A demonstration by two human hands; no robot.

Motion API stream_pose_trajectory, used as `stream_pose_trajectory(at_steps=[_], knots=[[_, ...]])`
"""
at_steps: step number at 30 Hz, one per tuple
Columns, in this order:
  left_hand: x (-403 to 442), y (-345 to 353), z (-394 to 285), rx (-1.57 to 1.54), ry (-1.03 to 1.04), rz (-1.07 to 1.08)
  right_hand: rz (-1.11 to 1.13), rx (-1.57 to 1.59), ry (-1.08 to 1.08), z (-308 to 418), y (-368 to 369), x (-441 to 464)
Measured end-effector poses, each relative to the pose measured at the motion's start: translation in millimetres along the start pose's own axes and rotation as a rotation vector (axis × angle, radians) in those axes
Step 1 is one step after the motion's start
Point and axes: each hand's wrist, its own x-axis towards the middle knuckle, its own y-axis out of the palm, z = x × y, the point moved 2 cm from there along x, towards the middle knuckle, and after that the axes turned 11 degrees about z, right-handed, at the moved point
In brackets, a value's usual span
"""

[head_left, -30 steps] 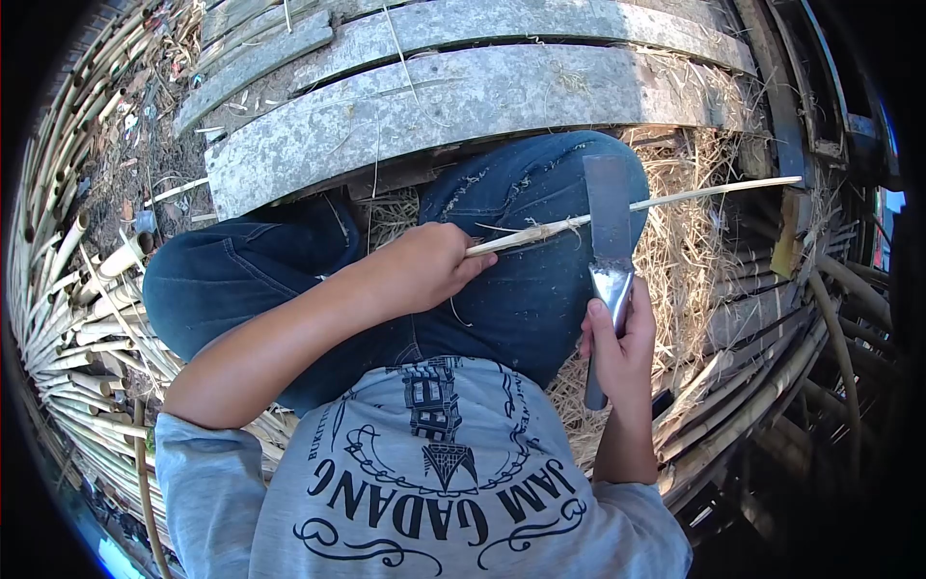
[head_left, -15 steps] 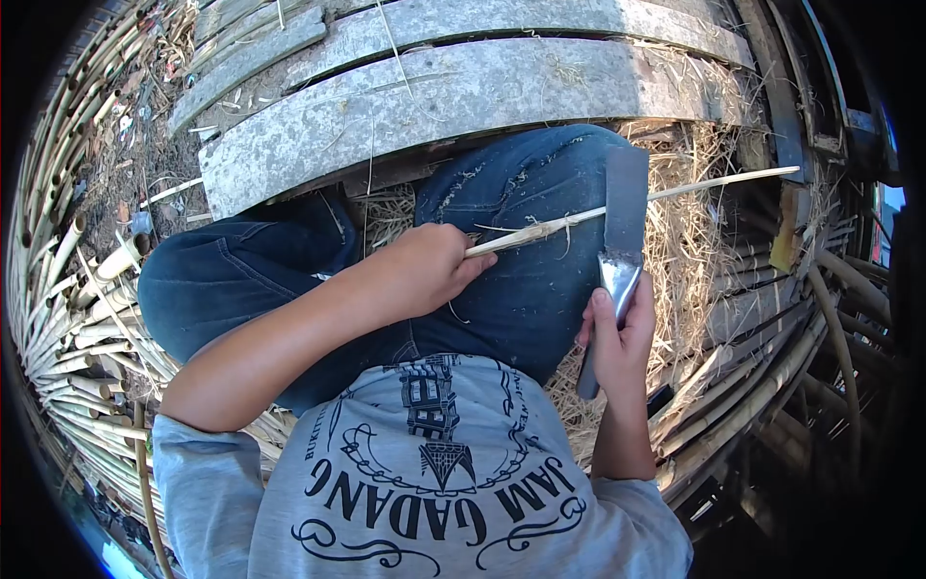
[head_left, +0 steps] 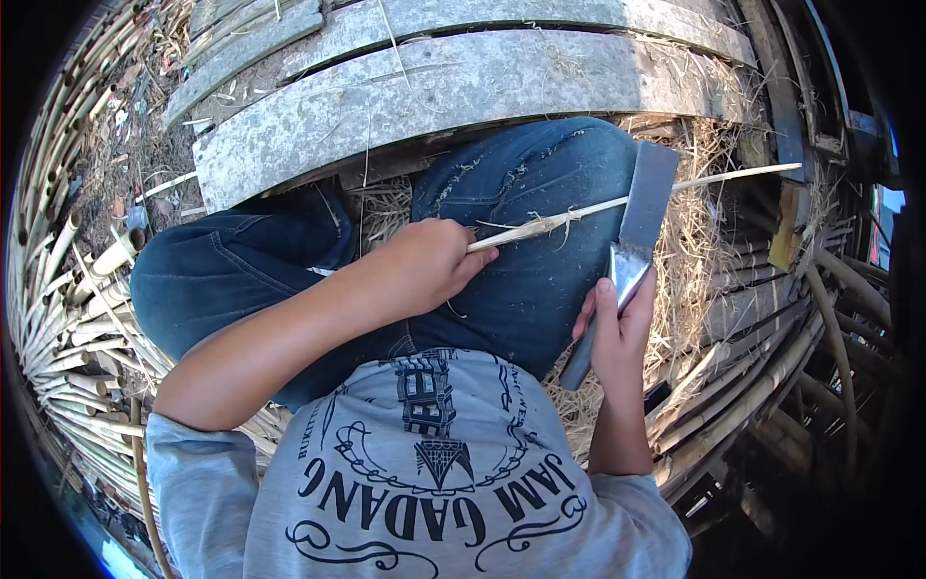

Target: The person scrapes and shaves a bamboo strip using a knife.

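Observation:
My left hand [head_left: 444, 262] is closed in a fist around the near end of a thin, pale bamboo strip [head_left: 542, 228]. The strip slants up to the right across my raised knee, with curled fibres on its surface. My right hand [head_left: 622, 326] grips a broad-bladed knife [head_left: 650, 196] by its handle, the thumb lying near the shiny metal collar. Its square-ended grey blade points up and crosses over the strip, hiding a short stretch of it. Whether the edge touches the strip I cannot tell.
Weathered planks [head_left: 424, 82] lie in front of my legs in jeans [head_left: 231, 275]. Shavings [head_left: 680, 261] cover the ground on the right. Cut bamboo poles [head_left: 87, 347] are piled at left, and more poles [head_left: 762, 376] lie at right.
The knife has tilted, its blade tip swinging to the right along the strip and its handle end rising slightly to the left. My left hand stays almost in place.

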Motion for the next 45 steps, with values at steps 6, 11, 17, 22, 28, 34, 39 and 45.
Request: stream_pose_trajectory(at_steps=[6, 11, 17, 22, 28, 34, 39, 45], knots=[[-2, -1, -2, 0.013, -0.001, 0.003, 0.103, -0.057, 0.016, 2, 3, -3], [-2, 0, 3, -0.008, -0.009, 0.015, 0.265, -0.124, 0.139, 9, 4, -10], [-2, -4, 0, -0.024, -0.024, 0.025, 0.200, -0.182, 0.061, 2, 12, -12], [-1, 1, 0, -0.014, 0.006, -0.007, -0.005, -0.013, -0.053, -4, 3, -1], [2, 0, 1, -0.032, 0.007, 0.005, 0.088, 0.048, -0.017, -12, 7, 1], [-2, 4, 2, -0.017, -0.012, 0.002, 0.123, -0.116, 0.057, -1, 2, -4], [-3, 4, 3, -0.036, 0.000, -0.018, 0.276, -0.348, 0.066, -6, 9, -16], [0, 4, 5, -0.029, -0.007, -0.009, 0.206, -0.290, 0.045, -7, 4, -16]])
